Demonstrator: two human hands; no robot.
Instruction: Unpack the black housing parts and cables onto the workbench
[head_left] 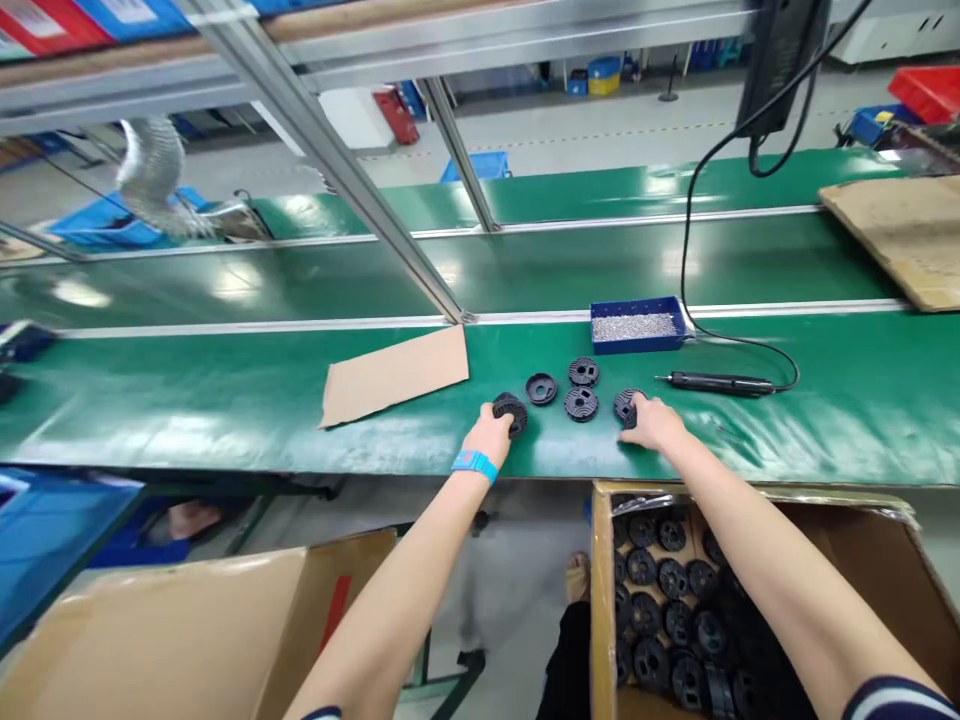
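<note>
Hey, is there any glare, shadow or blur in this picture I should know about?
Head view: white glare washes patches of the green mat; head view: deep shade inside the right-hand cardboard box makes some things hard to separate; head view: the silver hose looks soft, while the black discs between the left hand and right hand show readable outlines.

We look from the head, forward and down over the near bench (405, 447), a carton (874, 560) close at five o'clock.
</note>
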